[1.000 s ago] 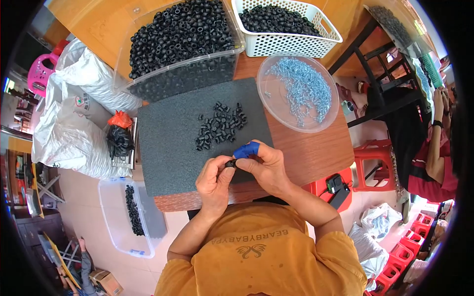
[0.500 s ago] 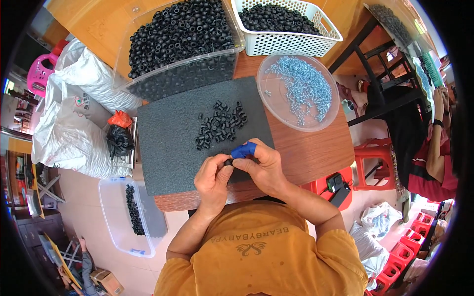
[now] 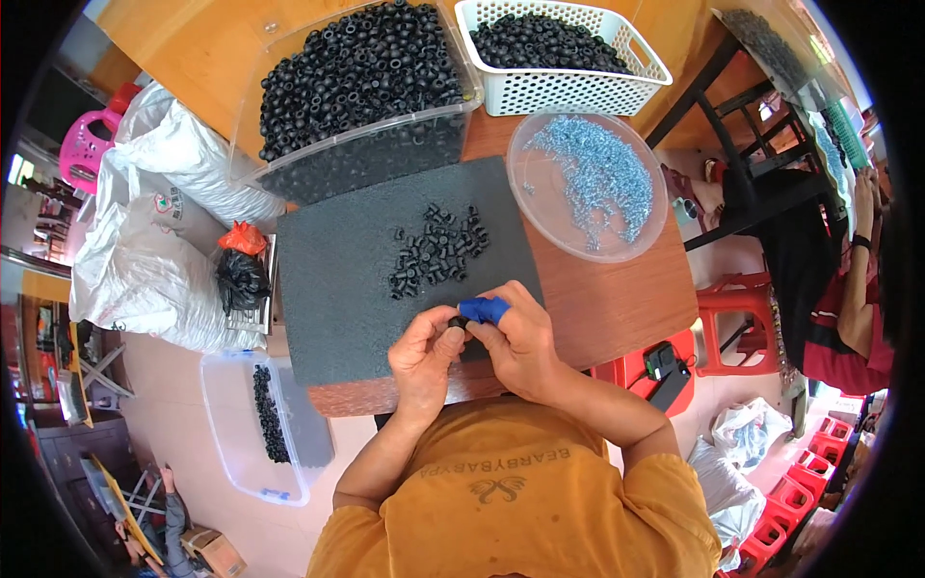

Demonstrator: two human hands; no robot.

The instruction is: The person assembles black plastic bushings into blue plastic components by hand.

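The left hand has its grip closed on a small, rounded black piece. The right hand, wearing a blue finger cover, also pinches this piece, which is above the near part of a dark grey rectangular mat. Beyond it, a heap of small black pieces lies on the mat, upon the brown wooden surface.

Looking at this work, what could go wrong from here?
The black piece held between the left hand and right hand is small and might slip. The blue bits lie loose in a tray near the edge of the table; a knock could spill them. The loose pile on the mat might scatter.
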